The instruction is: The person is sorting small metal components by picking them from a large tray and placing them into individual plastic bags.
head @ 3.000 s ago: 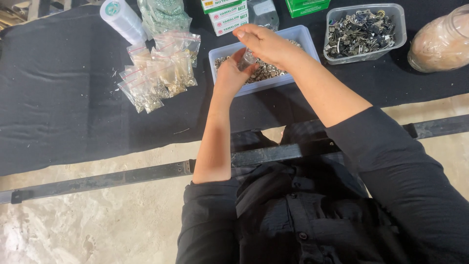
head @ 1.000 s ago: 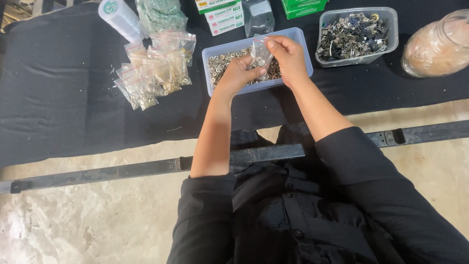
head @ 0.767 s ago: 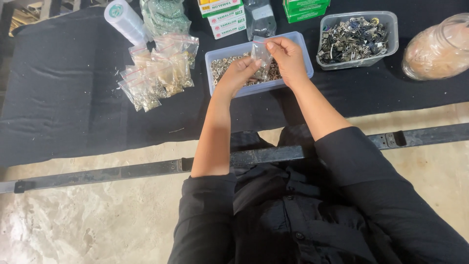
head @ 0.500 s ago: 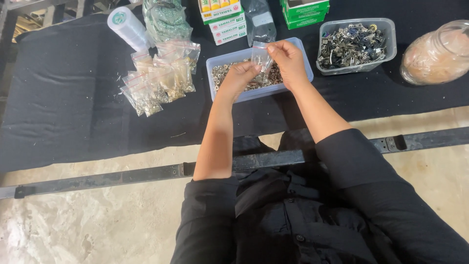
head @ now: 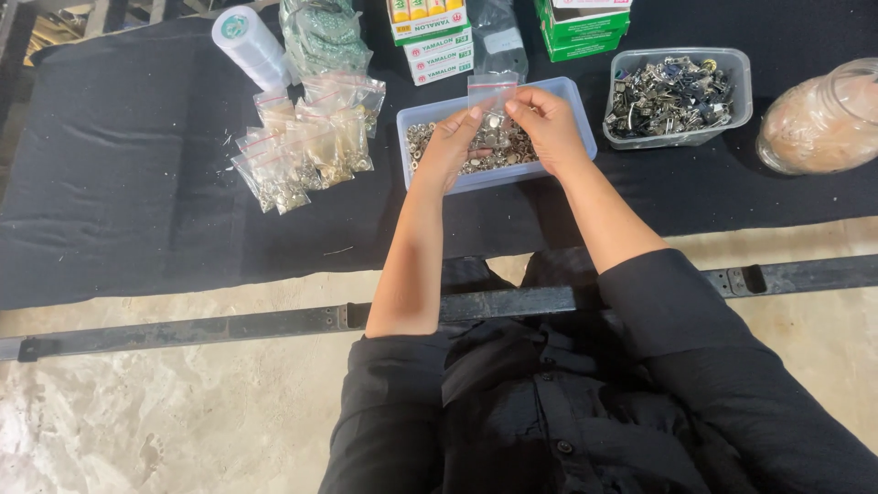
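A small clear zip bag with a red strip along its top is held upright between both hands, over a shallow pale-blue tray of small silvery metal fasteners. The left hand pinches the bag's left edge between thumb and fingers, and the right hand pinches its right edge the same way; a few silvery pieces sit in the bottom of the bag. The tray stands on a desk covered in black cloth, a little back from the near edge and about midway along it. Just to the tray's left lies a loose heap of filled clear bags, each with a red strip, overlapping one another. Behind that heap, toward the far edge, a white roll lies tilted beside a clear packet of greenish parts. Behind the tray stand small white and green boxes, with green boxes further right. To the tray's right is a clear tub of darker metal hardware, and near the right edge a clear jar lies on its side. Both forearms are bare, with black sleeves pushed up.
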